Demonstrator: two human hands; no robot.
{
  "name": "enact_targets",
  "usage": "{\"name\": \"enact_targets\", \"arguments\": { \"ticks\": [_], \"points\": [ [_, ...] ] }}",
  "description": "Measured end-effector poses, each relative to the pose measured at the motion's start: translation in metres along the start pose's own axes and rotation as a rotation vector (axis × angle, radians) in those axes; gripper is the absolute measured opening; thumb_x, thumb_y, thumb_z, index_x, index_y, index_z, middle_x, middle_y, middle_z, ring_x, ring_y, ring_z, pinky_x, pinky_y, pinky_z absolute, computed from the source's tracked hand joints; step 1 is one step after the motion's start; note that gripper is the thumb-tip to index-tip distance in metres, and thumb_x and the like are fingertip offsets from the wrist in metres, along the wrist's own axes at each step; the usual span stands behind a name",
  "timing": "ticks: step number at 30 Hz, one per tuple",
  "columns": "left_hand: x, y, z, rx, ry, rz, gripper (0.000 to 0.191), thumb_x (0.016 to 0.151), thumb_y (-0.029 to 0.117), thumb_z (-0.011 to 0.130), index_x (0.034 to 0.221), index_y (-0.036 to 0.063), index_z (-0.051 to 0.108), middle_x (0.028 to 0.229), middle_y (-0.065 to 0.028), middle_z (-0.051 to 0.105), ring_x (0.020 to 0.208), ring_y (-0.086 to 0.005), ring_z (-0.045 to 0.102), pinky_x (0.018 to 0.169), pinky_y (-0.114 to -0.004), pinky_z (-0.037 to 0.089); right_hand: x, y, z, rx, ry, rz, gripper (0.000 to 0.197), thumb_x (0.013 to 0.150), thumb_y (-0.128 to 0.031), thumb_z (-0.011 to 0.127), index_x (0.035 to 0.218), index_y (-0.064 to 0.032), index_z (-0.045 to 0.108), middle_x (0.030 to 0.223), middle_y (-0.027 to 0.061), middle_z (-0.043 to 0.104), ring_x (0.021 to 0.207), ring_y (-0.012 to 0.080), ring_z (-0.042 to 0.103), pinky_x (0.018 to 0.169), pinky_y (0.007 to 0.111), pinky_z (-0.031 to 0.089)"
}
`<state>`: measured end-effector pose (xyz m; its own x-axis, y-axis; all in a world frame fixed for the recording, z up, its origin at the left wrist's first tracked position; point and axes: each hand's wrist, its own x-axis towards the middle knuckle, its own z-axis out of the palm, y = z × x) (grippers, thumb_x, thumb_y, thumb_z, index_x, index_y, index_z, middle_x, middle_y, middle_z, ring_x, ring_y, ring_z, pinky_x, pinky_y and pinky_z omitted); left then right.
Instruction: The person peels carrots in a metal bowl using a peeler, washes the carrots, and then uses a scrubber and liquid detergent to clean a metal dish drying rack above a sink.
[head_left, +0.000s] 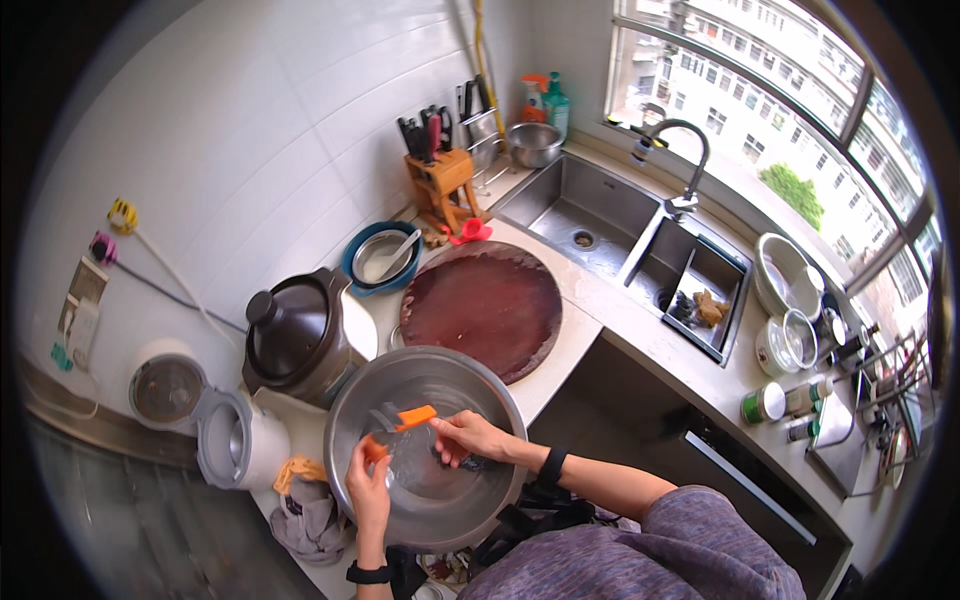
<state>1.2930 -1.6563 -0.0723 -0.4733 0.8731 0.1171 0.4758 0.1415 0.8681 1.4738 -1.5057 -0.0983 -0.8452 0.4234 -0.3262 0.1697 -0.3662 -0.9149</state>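
Note:
Both of my hands are over a large metal basin (435, 517). In my right hand (469, 437), the thumb and fingers grip an orange-handled tool (415, 417) with a blurred grey head, perhaps a peeler. My left hand (368, 480) pinches a small orange piece (374, 448), largely covered by the fingers; its kind is not clear. The grey head of the tool is just above this piece, and whether they touch cannot be told. Behind the basin, a round dark red cutting board (480, 307) lies on the counter.
A lidded dark pot (292, 330) and a white appliance with its lid up (244, 442) stand left of the basin. Beyond the board are a knife block (442, 176), a blue bowl (351, 259) and the double sink (637, 247). Bowls and jars (763, 403) line the right counter.

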Motion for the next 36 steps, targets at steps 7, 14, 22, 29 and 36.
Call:
{"name": "enact_targets", "arguments": {
  "ticks": [7, 14, 22, 29, 36],
  "points": [
    [-0.001, 0.013, 0.012, -0.702, -0.037, -0.208, 0.027, 0.098, 0.018, 0.054, 0.120, 0.0058, 0.044, 0.097, -0.0048, 0.053, 0.087, -0.0164, 0.058, 0.085, -0.033, 0.049, -0.006, 0.003, 0.013, -0.640, 0.424, -0.517, 0.045, 0.083, -0.028, 0.070, 0.109, -0.0028, 0.044, 0.102, 0.0209, 0.054, 0.100, 0.0383, 0.055, 0.084, 0.044, 0.046],
    [-0.003, 0.013, 0.005, -0.942, -0.102, -0.248, 0.031, 0.098, 0.028, 0.053, 0.122, 0.0107, 0.046, 0.102, -0.0040, 0.053, 0.091, -0.0165, 0.055, 0.085, -0.038, 0.049, 0.005, 0.011, 0.018, -0.665, 0.487, -0.592, 0.028, 0.090, -0.019, 0.060, 0.105, -0.0020, 0.043, 0.083, 0.0208, 0.062, 0.080, 0.0407, 0.061, 0.065, 0.049, 0.047],
    [-0.013, 0.024, 0.011, -0.923, -0.092, -0.271, 0.050, 0.101, 0.038, 0.041, 0.143, 0.0150, 0.025, 0.145, -0.0193, 0.035, 0.132, -0.0307, 0.037, 0.104, -0.052, 0.035, -0.003, 0.006, 0.038, -0.626, 0.168, -0.429, 0.028, 0.098, -0.029, 0.048, 0.097, -0.0012, 0.043, 0.065, 0.0175, 0.062, 0.067, 0.0414, 0.062, 0.059, 0.049, 0.048],
    [0.004, 0.038, 0.021, -0.983, -0.104, -0.243, 0.053, 0.101, 0.034, 0.042, 0.147, 0.0172, 0.020, 0.146, -0.0175, 0.037, 0.134, -0.0313, 0.037, 0.109, -0.048, 0.031, -0.014, -0.020, 0.035, -0.514, 0.108, -0.276, 0.024, 0.102, -0.023, 0.041, 0.107, -0.0002, 0.046, 0.082, 0.0128, 0.068, 0.074, 0.0211, 0.067, 0.070, 0.035, 0.053],
    [-0.005, 0.029, -0.002, -0.928, -0.052, -0.193, 0.053, 0.099, 0.030, 0.049, 0.144, 0.0130, 0.026, 0.141, -0.0188, 0.042, 0.133, -0.0304, 0.040, 0.108, -0.048, 0.032, -0.011, -0.026, 0.052, -0.423, -0.019, -0.265, 0.027, 0.103, -0.022, 0.039, 0.117, 0.0002, 0.043, 0.091, 0.0133, 0.067, 0.078, 0.0206, 0.066, 0.073, 0.033, 0.051]
  ]
}}
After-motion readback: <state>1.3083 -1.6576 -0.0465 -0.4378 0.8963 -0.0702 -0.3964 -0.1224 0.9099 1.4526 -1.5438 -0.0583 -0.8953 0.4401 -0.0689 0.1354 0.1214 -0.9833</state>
